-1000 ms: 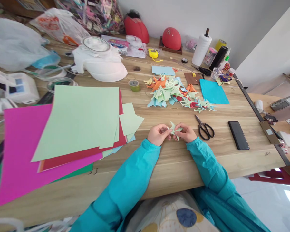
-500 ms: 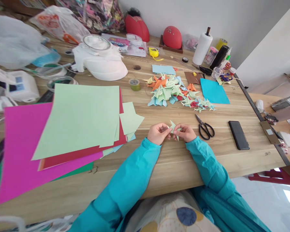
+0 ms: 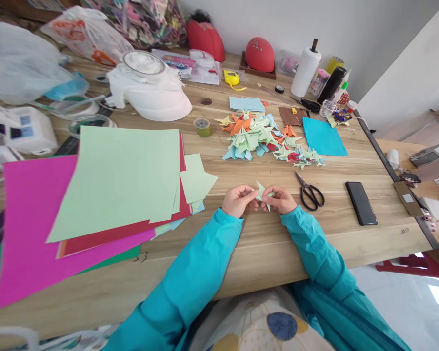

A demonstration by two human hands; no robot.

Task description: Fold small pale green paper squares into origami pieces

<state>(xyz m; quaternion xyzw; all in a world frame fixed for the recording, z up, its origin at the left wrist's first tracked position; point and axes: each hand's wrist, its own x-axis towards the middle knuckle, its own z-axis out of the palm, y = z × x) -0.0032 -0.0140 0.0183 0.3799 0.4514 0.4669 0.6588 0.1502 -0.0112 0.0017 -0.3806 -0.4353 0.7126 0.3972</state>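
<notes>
Between my two hands is a small folded piece of pale green paper [image 3: 260,191] with pointed tips. My left hand [image 3: 238,201] pinches its left side with thumb and fingers, while my right hand [image 3: 281,200] pinches the right side. Part of the paper is hidden behind the fingers. Beyond the hands lies a pile of folded paper cranes [image 3: 250,139] in green, orange, blue and red. Black-handled scissors [image 3: 310,191] lie just right of my right hand. Pale green paper squares [image 3: 199,185] lie to the left of my left hand.
Large green paper sheets [image 3: 120,175] on red and magenta sheets [image 3: 32,229] cover the left side. A phone [image 3: 361,203] lies at the right, with a turquoise cloth-like square [image 3: 324,136] behind it. A tape roll [image 3: 203,127], white cap [image 3: 161,100] and red pincushion [image 3: 259,54] stand farther back.
The left fingers have shifted slightly on the folded paper, showing a bit more of it. Both hands otherwise stay in place, and the view has moved very slightly.
</notes>
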